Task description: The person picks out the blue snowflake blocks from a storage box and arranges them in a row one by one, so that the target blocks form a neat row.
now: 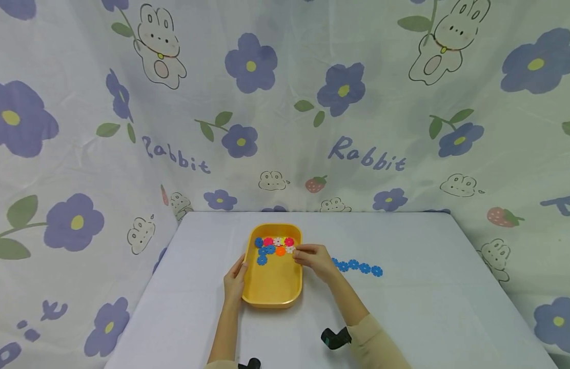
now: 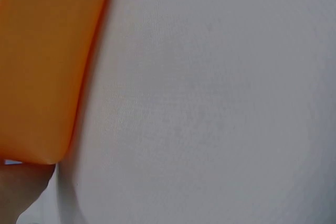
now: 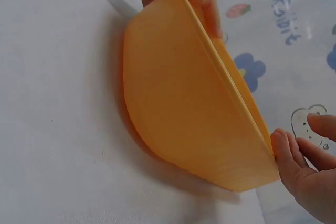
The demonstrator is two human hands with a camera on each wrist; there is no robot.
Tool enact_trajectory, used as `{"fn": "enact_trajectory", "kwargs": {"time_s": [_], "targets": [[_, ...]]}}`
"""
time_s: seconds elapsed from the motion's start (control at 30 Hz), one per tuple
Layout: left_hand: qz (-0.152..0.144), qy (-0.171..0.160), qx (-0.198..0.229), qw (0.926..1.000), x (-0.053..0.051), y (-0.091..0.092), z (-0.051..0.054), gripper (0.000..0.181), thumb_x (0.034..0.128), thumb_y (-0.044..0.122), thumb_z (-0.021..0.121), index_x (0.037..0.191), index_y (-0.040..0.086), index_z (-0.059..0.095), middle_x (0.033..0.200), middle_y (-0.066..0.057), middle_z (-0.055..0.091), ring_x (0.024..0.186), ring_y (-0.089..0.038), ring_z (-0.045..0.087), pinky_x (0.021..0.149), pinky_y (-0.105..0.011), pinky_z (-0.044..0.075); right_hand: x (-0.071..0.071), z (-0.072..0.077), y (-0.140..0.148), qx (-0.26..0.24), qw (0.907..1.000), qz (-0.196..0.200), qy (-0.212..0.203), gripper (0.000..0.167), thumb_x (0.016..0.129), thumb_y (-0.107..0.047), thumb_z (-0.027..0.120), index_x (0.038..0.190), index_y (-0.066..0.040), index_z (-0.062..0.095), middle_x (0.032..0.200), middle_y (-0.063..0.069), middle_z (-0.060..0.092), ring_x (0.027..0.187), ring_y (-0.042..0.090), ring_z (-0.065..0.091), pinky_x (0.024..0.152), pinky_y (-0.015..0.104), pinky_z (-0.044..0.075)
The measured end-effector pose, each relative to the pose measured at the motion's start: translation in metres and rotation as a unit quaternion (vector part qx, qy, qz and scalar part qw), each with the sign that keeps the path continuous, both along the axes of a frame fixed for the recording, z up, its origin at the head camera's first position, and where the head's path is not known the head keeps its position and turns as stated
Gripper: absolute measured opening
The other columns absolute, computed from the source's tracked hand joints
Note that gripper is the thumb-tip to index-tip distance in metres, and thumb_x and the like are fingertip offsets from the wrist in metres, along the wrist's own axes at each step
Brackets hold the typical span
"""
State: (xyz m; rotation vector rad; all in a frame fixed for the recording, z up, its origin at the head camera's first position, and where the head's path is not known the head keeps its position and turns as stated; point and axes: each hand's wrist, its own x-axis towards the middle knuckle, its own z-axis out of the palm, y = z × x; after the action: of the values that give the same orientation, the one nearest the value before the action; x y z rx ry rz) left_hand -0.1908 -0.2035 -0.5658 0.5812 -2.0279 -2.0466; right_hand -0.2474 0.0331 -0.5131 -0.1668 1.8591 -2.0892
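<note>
A yellow plastic tray (image 1: 273,287) stands left of the table's middle and looks tilted in the right wrist view. Several flower-shaped plastic pieces lie at its far end: blue ones (image 1: 262,260), pink-red ones (image 1: 289,241), white ones and an orange one (image 1: 280,251). My left hand (image 1: 234,282) grips the tray's left side, its thumb by the rim. My right hand (image 1: 314,259) is at the right rim, fingertips beside a white piece (image 1: 290,249). Whether they pinch it is hidden. From the right wrist, the tray's outer wall (image 3: 178,87) shows, with right-hand fingers (image 3: 283,148) at the rim.
Right of the tray, behind my right wrist, a row of blue flower pieces (image 1: 365,268) lies on the white table (image 1: 428,297). A patterned cloth (image 1: 289,118) with rabbits and flowers hangs around the table's back and sides.
</note>
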Motion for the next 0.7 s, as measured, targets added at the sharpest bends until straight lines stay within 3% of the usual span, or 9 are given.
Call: {"fn": "enact_trajectory", "kwargs": {"time_s": [0.1, 0.23, 0.37, 0.5, 0.67, 0.7], "targets": [[-0.002, -0.003, 0.001, 1.0, 0.0, 0.0, 0.0, 0.046, 0.0968, 0.027, 0.053, 0.138, 0.006, 0.048, 0.139, -0.018, 0.046, 0.125, -0.031, 0.045, 0.104, -0.041, 0.039, 0.0, 0.002, -0.009, 0.025, 0.9996, 0.01, 0.004, 0.045, 0.09, -0.011, 0.062, 0.125, 0.015, 0.05, 0.116, 0.024, 0.059, 0.103, 0.031, 0.062, 0.089, 0.034, 0.052], [-0.002, -0.001, 0.0, 1.0, 0.002, 0.0, 0.002, 0.047, 0.0967, 0.029, 0.054, 0.137, 0.006, 0.048, 0.139, -0.019, 0.046, 0.126, -0.031, 0.045, 0.104, -0.039, 0.039, 0.0, 0.002, -0.021, 0.037, 0.9988, 0.032, 0.008, 0.047, 0.092, -0.013, 0.06, 0.128, 0.015, 0.047, 0.12, 0.028, 0.056, 0.111, 0.039, 0.056, 0.092, 0.036, 0.05], [0.001, -0.003, -0.008, 1.0, 0.003, 0.0, 0.003, 0.047, 0.0967, 0.029, 0.054, 0.137, 0.005, 0.048, 0.139, -0.02, 0.046, 0.126, -0.031, 0.045, 0.1, -0.027, 0.043, 0.0, 0.0, -0.035, 0.036, 0.9982, 0.047, -0.005, 0.048, 0.093, -0.014, 0.06, 0.129, 0.015, 0.046, 0.12, 0.03, 0.056, 0.111, 0.04, 0.056, 0.091, 0.038, 0.05], [0.001, 0.001, -0.012, 0.9999, 0.001, 0.0, 0.003, 0.047, 0.0967, 0.029, 0.054, 0.137, 0.003, 0.048, 0.139, -0.022, 0.046, 0.124, -0.031, 0.046, 0.094, -0.019, 0.045, 0.001, -0.003, -0.048, 0.042, 0.9984, 0.031, -0.022, 0.045, 0.093, -0.011, 0.059, 0.127, 0.016, 0.048, 0.116, 0.028, 0.06, 0.106, 0.036, 0.061, 0.089, 0.039, 0.051], [-0.002, 0.042, -0.004, 0.9991, 0.004, 0.0, 0.0, 0.05, 0.0941, 0.034, 0.057, 0.134, 0.004, 0.052, 0.135, -0.023, 0.049, 0.121, -0.032, 0.049, 0.099, -0.033, 0.044, -0.002, -0.008, -0.062, 0.05, 0.9979, -0.002, -0.04, 0.04, 0.092, -0.006, 0.058, 0.122, 0.018, 0.05, 0.11, 0.027, 0.063, 0.103, 0.037, 0.062, 0.087, 0.038, 0.053], [-0.002, 0.064, 0.002, 0.9979, 0.005, 0.0, -0.001, 0.048, 0.0931, 0.034, 0.059, 0.132, 0.006, 0.055, 0.133, -0.02, 0.053, 0.118, -0.029, 0.052, 0.097, -0.031, 0.046, -0.003, -0.01, -0.065, 0.052, 0.9976, -0.007, -0.044, 0.039, 0.091, -0.006, 0.059, 0.121, 0.018, 0.052, 0.109, 0.026, 0.063, 0.102, 0.037, 0.063, 0.086, 0.038, 0.053]]}}
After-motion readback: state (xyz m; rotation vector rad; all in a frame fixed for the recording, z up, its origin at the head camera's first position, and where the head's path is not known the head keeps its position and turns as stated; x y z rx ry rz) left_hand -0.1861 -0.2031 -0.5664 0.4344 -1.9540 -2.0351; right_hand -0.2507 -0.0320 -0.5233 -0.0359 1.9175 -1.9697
